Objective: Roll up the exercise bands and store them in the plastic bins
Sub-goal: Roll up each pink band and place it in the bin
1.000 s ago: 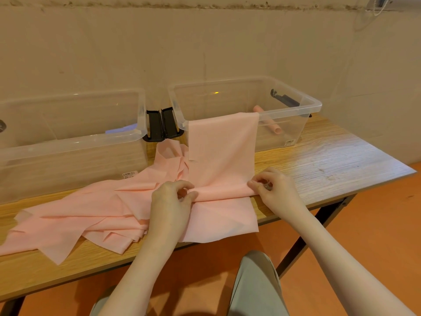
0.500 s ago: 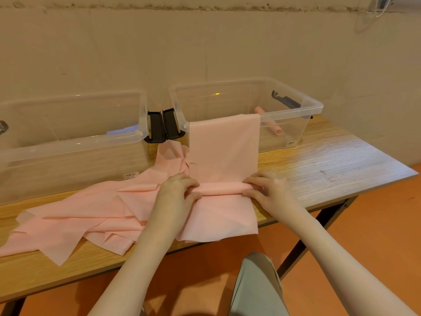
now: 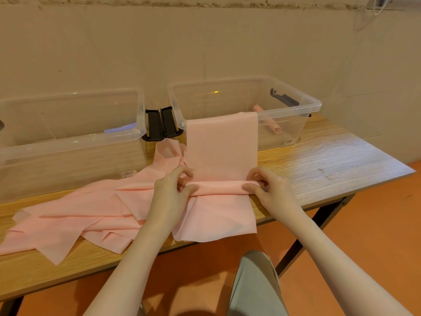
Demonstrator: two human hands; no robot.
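Beige wall runs behind your wooden worktop [image 3: 319, 160], where two clear plastic bins stand side by side, their black latches [image 3: 161, 124] almost touching. Your pink band [image 3: 222, 142] hangs over the front rim of the right bin [image 3: 296, 106] and comes down onto the worktop, where part of it is turned into a low roll [image 3: 218, 187] across its width. Your left hand [image 3: 169, 190] pinches the left end of that roll, thumb under and fingers curled over it; your right hand [image 3: 268, 188] pinches the right end the same way. A flat stretch of band lies nearer you and overhangs the worktop edge. More pink band [image 3: 75, 213] lies in loose, creased folds to your left, in front of the left bin [image 3: 68, 142]. Inside the right bin a rolled pink band [image 3: 271, 124] lies against the front wall. Something pale blue [image 3: 120, 128] shows in the left bin.
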